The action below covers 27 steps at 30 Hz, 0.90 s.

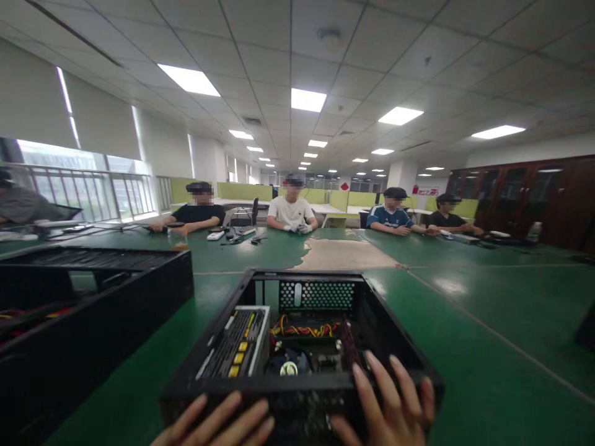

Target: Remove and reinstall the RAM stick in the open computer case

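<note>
Both my left hand and right hand rest unclenched against the computer case; I judge it heavy, stiff, best held by opposite sides.

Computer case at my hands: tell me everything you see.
The computer case is black, apparently metal, open-topped, lying on the green table. Inside are a power supply, fan and red-and-yellow wires; the far wall has a perforated grille. The left hand seems to touch its near wall, the right hand its rim.
</note>
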### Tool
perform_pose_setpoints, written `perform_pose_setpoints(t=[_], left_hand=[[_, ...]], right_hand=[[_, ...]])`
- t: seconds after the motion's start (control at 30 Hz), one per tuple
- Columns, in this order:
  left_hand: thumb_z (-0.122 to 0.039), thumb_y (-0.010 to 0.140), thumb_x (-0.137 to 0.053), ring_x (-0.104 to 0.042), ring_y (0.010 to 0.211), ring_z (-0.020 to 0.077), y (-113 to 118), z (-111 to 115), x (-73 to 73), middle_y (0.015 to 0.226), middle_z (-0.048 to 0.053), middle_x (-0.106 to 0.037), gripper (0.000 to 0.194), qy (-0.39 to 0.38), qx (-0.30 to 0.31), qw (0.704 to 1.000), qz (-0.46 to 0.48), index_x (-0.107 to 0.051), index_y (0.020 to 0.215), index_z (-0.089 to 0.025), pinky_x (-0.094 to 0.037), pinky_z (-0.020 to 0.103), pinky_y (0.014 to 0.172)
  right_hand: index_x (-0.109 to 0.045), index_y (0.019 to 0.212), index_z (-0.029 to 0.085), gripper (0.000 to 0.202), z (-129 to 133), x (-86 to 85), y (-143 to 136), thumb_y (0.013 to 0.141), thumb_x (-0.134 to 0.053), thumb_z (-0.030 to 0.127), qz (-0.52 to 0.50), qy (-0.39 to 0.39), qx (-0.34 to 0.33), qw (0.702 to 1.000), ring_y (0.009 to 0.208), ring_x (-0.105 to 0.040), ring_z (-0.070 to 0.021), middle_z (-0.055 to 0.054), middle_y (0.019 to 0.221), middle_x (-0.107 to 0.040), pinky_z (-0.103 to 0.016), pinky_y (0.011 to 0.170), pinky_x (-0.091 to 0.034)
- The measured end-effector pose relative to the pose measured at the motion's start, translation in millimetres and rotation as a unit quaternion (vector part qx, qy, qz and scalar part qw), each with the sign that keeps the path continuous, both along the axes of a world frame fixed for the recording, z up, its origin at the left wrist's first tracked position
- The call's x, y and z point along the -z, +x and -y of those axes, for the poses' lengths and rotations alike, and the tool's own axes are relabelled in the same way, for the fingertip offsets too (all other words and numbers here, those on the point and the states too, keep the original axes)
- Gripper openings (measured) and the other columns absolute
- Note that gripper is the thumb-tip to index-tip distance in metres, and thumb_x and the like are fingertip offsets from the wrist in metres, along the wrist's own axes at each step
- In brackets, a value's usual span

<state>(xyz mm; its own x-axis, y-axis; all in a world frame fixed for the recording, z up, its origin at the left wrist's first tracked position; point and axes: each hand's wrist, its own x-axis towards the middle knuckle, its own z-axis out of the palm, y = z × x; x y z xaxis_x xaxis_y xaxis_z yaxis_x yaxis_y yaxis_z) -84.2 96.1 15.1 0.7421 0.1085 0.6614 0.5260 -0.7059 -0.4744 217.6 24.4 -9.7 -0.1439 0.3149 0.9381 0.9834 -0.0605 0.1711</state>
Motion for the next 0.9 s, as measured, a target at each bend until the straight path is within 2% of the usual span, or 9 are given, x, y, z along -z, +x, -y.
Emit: perform_pose_setpoints(t=[0.07,0.13,0.2,0.3,0.43,0.57,0.67,0.77,0.9], left_hand=[[-0.045,0.084,-0.052,-0.021,0.141,0.0193,36,-63,-25.0,0.137,-0.009,-0.050,0.052,-0.071,-0.003,0.995,-0.069,-0.044,0.136,-0.040,0.009,0.037,0.116],[-0.037,0.086,-0.052,-0.026,0.139,0.0241,86,-104,-43.2,0.144,-0.001,-0.043,0.054,-0.183,-0.071,0.979,-0.059,-0.042,0.139,-0.030,0.002,0.045,0.116],[-0.035,0.087,-0.051,-0.023,0.139,0.0278,135,-110,-45.5,0.148,0.003,-0.037,0.055,-0.266,-0.065,0.961,-0.046,-0.040,0.140,-0.027,-0.005,0.052,0.115],[-0.054,0.085,-0.050,-0.028,0.137,0.0315,171,-74,-20.7,0.148,0.007,-0.037,0.066,-0.392,0.058,0.911,-0.114,-0.032,0.143,-0.028,-0.018,0.058,0.112],[-0.042,0.096,-0.033,-0.029,0.136,0.0365,157,-32,19.7,0.148,0.014,-0.033,0.046,-0.508,0.067,0.833,-0.210,-0.040,0.139,-0.025,-0.028,0.062,0.106],[-0.034,0.099,-0.027,-0.034,0.133,0.0355,132,-28,26.8,0.145,0.011,-0.040,0.039,-0.523,0.010,0.830,-0.192,-0.048,0.131,-0.029,-0.030,0.064,0.103],[-0.034,0.098,-0.032,-0.038,0.131,0.0339,114,-29,16.3,0.140,0.010,-0.047,0.035,-0.529,0.000,0.832,-0.166,-0.048,0.130,-0.030,-0.033,0.060,0.102],[-0.050,0.092,-0.044,-0.041,0.128,0.0333,95,-26,9.8,0.135,0.010,-0.050,0.045,-0.533,0.024,0.839,-0.105,-0.047,0.131,-0.028,-0.034,0.057,0.103],[-0.064,0.082,-0.050,-0.044,0.124,0.0319,78,-23,28.7,0.134,0.010,-0.051,0.062,-0.527,0.010,0.848,-0.046,-0.047,0.132,-0.028,-0.037,0.052,0.102]], right_hand=[[-0.040,0.139,0.030,0.059,-65,-28.8,-1,0.084,-0.057,0.044,-0.050,-0.119,0.025,0.991,0.135,-0.028,-0.0334,-0.008,0.142,-0.045,-0.057,0.110,-0.016],[-0.032,0.145,0.020,0.069,-127,-56.4,8,0.083,-0.058,0.039,-0.153,-0.241,0.103,0.953,0.135,-0.028,-0.0356,-0.014,0.148,-0.034,-0.055,0.107,-0.023],[-0.023,0.147,0.021,0.067,-173,-72.2,30,0.088,-0.049,0.037,-0.223,-0.305,0.142,0.915,0.136,-0.028,-0.0312,-0.011,0.152,-0.027,-0.049,0.106,-0.028],[-0.034,0.142,0.019,0.051,-206,-63.6,86,0.092,-0.039,0.030,-0.257,-0.380,0.161,0.874,0.129,-0.041,-0.0238,-0.010,0.144,-0.041,-0.037,0.102,-0.036],[-0.050,0.129,0.012,0.042,-212,-18.7,166,0.090,-0.049,0.026,-0.279,-0.479,0.179,0.813,0.112,-0.056,-0.0225,-0.015,0.123,-0.060,-0.031,0.091,-0.044],[-0.055,0.121,0.011,0.035,-227,10.1,219,0.090,-0.053,0.027,-0.279,-0.533,0.210,0.771,0.108,-0.057,-0.0228,-0.014,0.119,-0.060,-0.039,0.090,-0.046],[-0.061,0.105,0.013,0.026,-238,14.7,243,0.090,-0.056,0.033,-0.280,-0.575,0.222,0.736,0.098,-0.060,-0.0192,-0.009,0.108,-0.063,-0.037,0.084,-0.049],[-0.062,0.097,0.013,0.024,-235,13.3,256,0.089,-0.058,0.035,-0.282,-0.605,0.231,0.708,0.089,-0.062,-0.0169,-0.006,0.099,-0.064,-0.035,0.079,-0.052],[-0.057,0.114,0.013,0.032,-217,9.6,256,0.089,-0.057,0.034,-0.278,-0.574,0.212,0.740,0.102,-0.059,-0.0208,-0.010,0.116,-0.059,-0.040,0.087,-0.049]])
